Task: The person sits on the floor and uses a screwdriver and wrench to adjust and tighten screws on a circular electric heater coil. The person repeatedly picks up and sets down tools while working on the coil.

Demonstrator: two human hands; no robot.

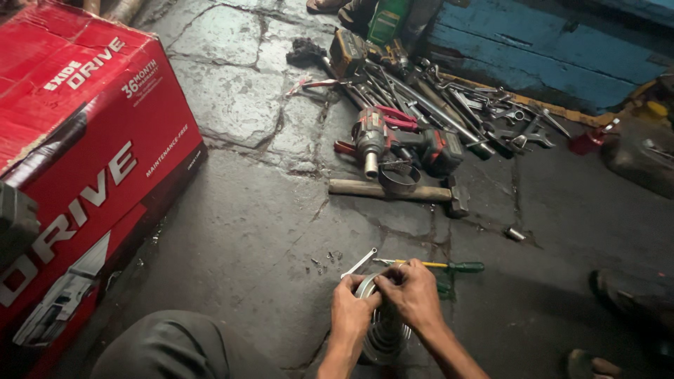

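1. The left hand (353, 309) sits low in the view at about 6 o'clock, its forearm rising from the bottom edge.
2. Its fingers (366, 300) are curled inward, tips pressed toward 1 o'clock.
3. The right hand (413, 293) lies just beside it at 3 o'clock, back upward, touching it.
4. The right fingers (390, 281) bend down in a pinch.
5. The right forearm runs off toward 5 o'clock.
6. A bent knee (168, 347) shows at 8 o'clock.

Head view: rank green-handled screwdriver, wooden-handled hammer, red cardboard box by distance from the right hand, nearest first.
From the right hand:
1. Green-handled screwdriver, on the floor just behind the knuckles.
2. Wooden-handled hammer, farther up the floor, below the tool pile.
3. Red cardboard box, far left.
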